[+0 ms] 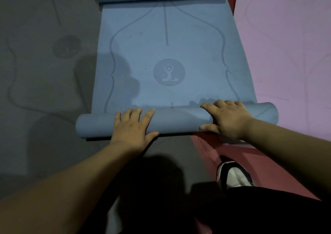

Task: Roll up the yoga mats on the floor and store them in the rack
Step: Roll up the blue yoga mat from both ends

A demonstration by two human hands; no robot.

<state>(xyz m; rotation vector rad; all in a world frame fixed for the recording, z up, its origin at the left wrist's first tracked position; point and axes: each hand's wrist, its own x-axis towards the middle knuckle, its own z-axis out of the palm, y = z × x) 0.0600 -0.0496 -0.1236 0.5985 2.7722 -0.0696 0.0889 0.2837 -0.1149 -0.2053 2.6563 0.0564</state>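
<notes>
The blue yoga mat (168, 54) is matte foam, printed with a darker round emblem of a seated figure and curving outline marks. Its near end is wound into a smooth, fat cylinder (177, 120) lying crosswise; its far end curls into a second roll beyond the fingers. The left hand (133, 126) lies flat on the near roll, fingers spread and thumb out. The right hand (227, 118) curves over it toward its right end, thumb tucked along the near side. Left of the left hand spreads a grey yoga mat (41, 63) with faint printed lines; right of the right hand lies a pink yoga mat (286, 46). Below the right wrist a white and black shoe (232, 176) stands on a dull red floor (238, 155).
</notes>
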